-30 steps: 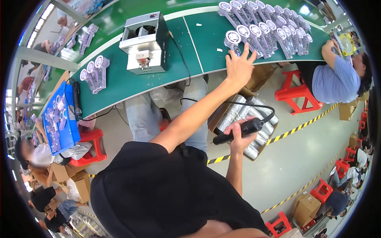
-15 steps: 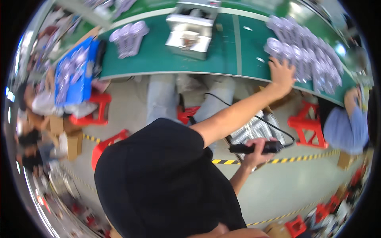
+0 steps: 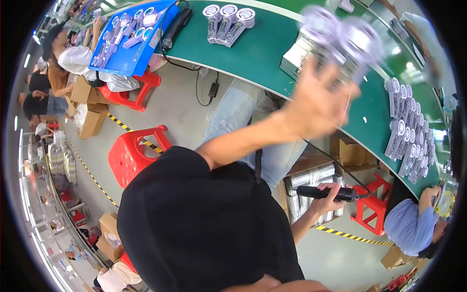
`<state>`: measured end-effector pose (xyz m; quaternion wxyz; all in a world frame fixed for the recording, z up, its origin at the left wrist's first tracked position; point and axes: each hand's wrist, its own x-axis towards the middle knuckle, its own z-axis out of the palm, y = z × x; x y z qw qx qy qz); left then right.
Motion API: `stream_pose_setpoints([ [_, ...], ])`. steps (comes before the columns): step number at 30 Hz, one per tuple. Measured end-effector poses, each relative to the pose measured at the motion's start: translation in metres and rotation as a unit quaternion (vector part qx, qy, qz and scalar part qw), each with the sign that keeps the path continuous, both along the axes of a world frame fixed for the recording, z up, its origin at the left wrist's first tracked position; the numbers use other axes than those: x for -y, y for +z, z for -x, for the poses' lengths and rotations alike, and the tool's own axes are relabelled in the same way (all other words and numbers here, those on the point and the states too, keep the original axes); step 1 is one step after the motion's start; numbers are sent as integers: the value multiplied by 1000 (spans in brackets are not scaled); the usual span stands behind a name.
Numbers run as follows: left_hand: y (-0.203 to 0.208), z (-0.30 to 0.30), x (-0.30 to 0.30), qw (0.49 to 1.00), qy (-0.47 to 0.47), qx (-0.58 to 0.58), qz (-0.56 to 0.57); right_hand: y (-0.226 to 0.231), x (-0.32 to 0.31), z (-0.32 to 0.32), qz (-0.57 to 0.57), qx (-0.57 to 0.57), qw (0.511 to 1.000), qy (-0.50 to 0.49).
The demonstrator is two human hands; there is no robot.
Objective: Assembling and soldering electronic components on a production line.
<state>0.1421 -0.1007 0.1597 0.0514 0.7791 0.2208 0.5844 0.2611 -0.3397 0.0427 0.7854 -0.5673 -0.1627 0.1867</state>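
Observation:
My left hand (image 3: 321,100), blurred by motion, is raised over the bench's front edge. Its fingers are closed on two lilac, round-headed pieces (image 3: 360,41) that look like handheld fans; their handles are partly hidden by the fingers. Lower down at the right, my right hand (image 3: 327,198) grips a black corded electric screwdriver (image 3: 311,191), held level with its front end to the left. Behind the raised pieces, a white box-shaped fixture (image 3: 293,59) on the green bench (image 3: 272,36) is mostly covered from sight. Three similar lilac fans (image 3: 227,24) lie side by side left of it.
Many more lilac fans (image 3: 411,131) lie in rows at the bench's right end. A blue tray (image 3: 131,63) of parts sits at the left beside another black tool (image 3: 177,27). Below are red stools (image 3: 138,151), a carton (image 3: 292,204) of wrapped pieces and a seated co-worker (image 3: 413,226).
My left hand has lifted two fans from the right-hand rows and carried them left, toward the fixture. The view has turned rightward. My right hand still holds the screwdriver.

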Motion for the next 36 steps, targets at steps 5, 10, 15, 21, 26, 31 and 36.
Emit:
stream_pose_setpoints([
  [5, -15, 115, -102, 986, 136, -96, 33, -1, -26, 6, -5, -6, 999, 49],
  [10, -85, 130, -152, 958, 56, -255, 116, 2, -44, 21, -15, -30, 995, 95],
  [15, -114, 145, -165, 921, 70, -378, 63, 1, -42, 27, -35, -39, 992, 113],
  [21, -113, 146, -189, 933, 32, -357, 29, -7, -27, 15, 20, -13, 997, 74],
  [26, -95, 174, -201, 915, 96, -387, 58, 2, -30, 13, 16, -76, 995, 66],
  [31, -65, 84, -124, 979, 193, -41, -53, 5, -9, 2, 25, -37, 998, 37],
  [36, -40, -146, 10, 956, -242, -142, 89, 1, 2, -5, 5, -26, 999, 22],
])
